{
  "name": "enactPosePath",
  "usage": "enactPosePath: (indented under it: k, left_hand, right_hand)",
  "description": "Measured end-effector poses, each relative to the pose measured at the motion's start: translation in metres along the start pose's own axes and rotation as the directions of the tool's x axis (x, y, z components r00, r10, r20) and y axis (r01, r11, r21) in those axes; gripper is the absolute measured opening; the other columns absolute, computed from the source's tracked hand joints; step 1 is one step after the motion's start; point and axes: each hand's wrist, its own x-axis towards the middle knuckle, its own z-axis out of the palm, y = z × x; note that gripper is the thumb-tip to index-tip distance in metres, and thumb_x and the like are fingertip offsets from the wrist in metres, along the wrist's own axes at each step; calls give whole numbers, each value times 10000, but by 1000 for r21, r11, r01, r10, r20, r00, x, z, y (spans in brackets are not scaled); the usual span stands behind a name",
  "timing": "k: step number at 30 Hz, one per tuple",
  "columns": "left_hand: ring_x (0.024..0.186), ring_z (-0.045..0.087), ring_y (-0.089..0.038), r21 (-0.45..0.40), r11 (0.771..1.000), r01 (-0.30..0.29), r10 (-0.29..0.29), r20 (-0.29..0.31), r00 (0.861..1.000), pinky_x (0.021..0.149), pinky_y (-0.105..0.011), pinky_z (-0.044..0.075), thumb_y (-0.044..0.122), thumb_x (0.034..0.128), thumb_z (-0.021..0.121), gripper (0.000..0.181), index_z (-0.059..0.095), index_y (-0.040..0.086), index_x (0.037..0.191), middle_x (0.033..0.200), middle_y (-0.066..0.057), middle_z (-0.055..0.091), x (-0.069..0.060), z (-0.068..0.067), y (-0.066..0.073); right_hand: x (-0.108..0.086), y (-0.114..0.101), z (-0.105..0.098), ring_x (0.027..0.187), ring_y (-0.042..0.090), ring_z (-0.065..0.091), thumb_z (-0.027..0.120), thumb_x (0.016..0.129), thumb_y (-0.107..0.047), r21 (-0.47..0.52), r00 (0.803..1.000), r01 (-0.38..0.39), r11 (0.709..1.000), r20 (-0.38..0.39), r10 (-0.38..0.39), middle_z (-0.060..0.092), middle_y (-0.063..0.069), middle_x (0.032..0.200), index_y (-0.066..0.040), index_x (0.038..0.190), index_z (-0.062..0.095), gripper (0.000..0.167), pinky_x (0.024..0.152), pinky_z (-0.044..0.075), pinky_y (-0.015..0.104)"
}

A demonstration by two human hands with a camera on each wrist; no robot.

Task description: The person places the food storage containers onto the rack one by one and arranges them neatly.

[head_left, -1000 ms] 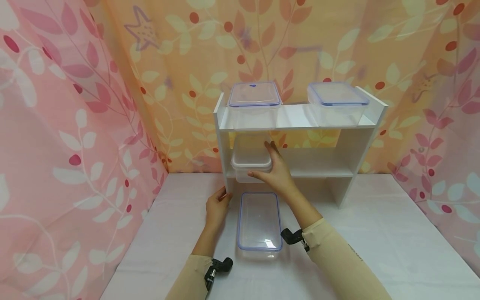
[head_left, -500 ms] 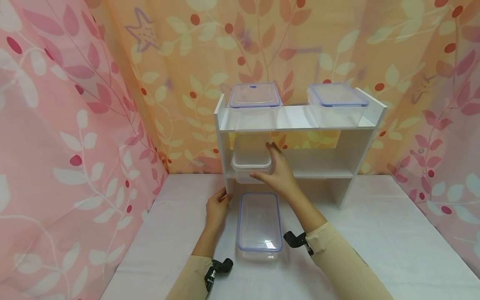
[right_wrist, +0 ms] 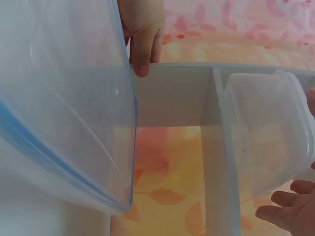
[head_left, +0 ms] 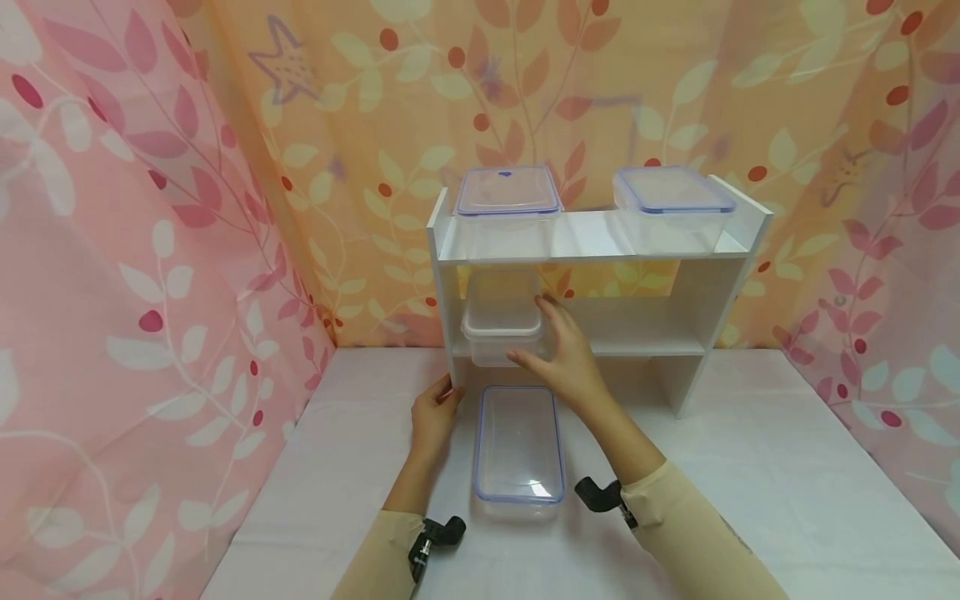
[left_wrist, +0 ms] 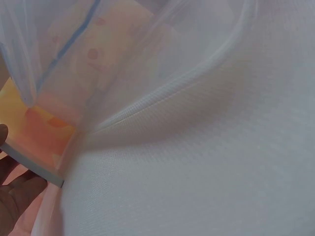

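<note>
A clear food container with a whitish lid point(head_left: 502, 317) stands at the left end of the middle shelf. My right hand point(head_left: 566, 354) is just to its right, thumb and fingers spread; in the right wrist view the fingertips point(right_wrist: 268, 215) appear apart from the container wall. My left hand point(head_left: 435, 417) pinches the lower front edge of the white shelf unit's left side panel point(left_wrist: 34, 167), thumb on one side and fingers on the other. A clear container with a blue-rimmed lid point(head_left: 519, 446) lies on the table between my forearms.
Two clear containers with blue-rimmed lids, one at the left point(head_left: 508, 212) and one at the right point(head_left: 675, 208), stand on the top shelf. The white shelf unit point(head_left: 637, 325) stands on a white-covered table point(head_left: 780, 500). Patterned curtains point(head_left: 360, 125) hang behind and at both sides.
My right hand has drawn back slightly right and down, away from the whitish-lidded container, which stays in place. The left hand has not visibly moved.
</note>
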Motion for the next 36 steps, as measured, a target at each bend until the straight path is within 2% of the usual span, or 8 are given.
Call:
enactPosePath:
  k: [6, 14, 21, 29, 36]
  left_hand:
    - [1155, 694, -282, 6, 1000, -3, 3, 8, 1000, 862, -409, 605, 168, 987, 695, 414, 644, 89, 1391, 1327, -121, 691, 1, 0, -2]
    - [1161, 694, -288, 13, 1000, -21, 21, 2, 1000, 883, -424, 600, 182, 988, 694, 412, 648, 97, 1388, 1326, -126, 690, -1, 0, -1]
    - [1182, 680, -320, 0, 1000, -30, 30, 12, 999, 896, -452, 596, 168, 999, 676, 425, 623, 62, 1407, 1355, -172, 663, 0, 0, -2]
    - [1172, 685, -319, 3, 1000, -24, 24, 7, 1000, 882, -445, 601, 163, 993, 684, 415, 637, 71, 1395, 1352, -184, 662, 0, 0, -2]
    - [1176, 684, -303, 1, 1000, -13, 13, 12, 1000, 871, -439, 605, 175, 994, 685, 417, 637, 89, 1399, 1357, -165, 664, 1, 0, -3]
  right_hand:
    - [-7, -5, -4, 1514, 310, 327, 883, 806, -381, -10, 1000, 4, 1000, -9, -4, 390, 132, 1621, -87, 1552, 427, 923, 1208, 283, 576]
    - [-22, -13, -11, 1501, 309, 349, 872, 817, -407, -20, 1000, -22, 1000, -6, 22, 404, 71, 1615, -151, 1567, 419, 912, 1182, 312, 610]
    - [-37, -19, -12, 1499, 312, 357, 904, 791, -325, -18, 1000, 23, 1000, -16, -24, 404, 83, 1617, -133, 1557, 434, 919, 1189, 309, 594]
    - [-54, -21, -14, 1498, 281, 367, 889, 807, -354, -18, 998, 66, 998, -16, -66, 408, 67, 1619, -131, 1555, 436, 902, 1176, 333, 589]
    - [-72, -19, -13, 1492, 255, 376, 903, 791, -330, -2, 998, 63, 998, -19, -63, 406, 40, 1622, -128, 1551, 441, 911, 1179, 338, 567]
